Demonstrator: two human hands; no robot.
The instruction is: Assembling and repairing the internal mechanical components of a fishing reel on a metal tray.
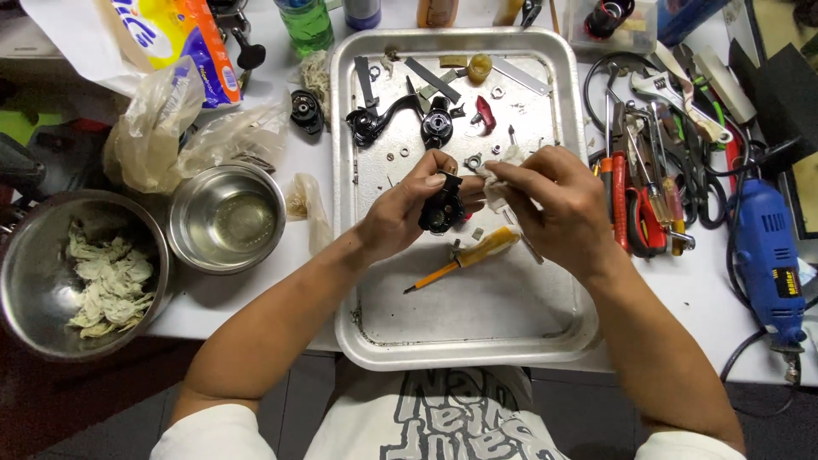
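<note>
My left hand (407, 209) grips a small black machine part (443, 209) over the middle of a metal tray (375, 324). My right hand (554, 200) pinches a crumpled white tissue (496, 183) against that part. A yellow-handled screwdriver (469, 255) lies on the tray just below both hands. Further back on the tray lie a black crank handle (375, 119), a round black part (437, 126), a small red piece (486, 113), flat metal strips and several washers and screws.
Two steel bowls sit left of the tray: a small one (226, 217) with clear liquid, a large one (51, 290) holding used wipes. Pliers, wrenches and screwdrivers (656, 187) pile up at right beside a blue rotary tool (767, 255). Plastic bags and bottles stand behind.
</note>
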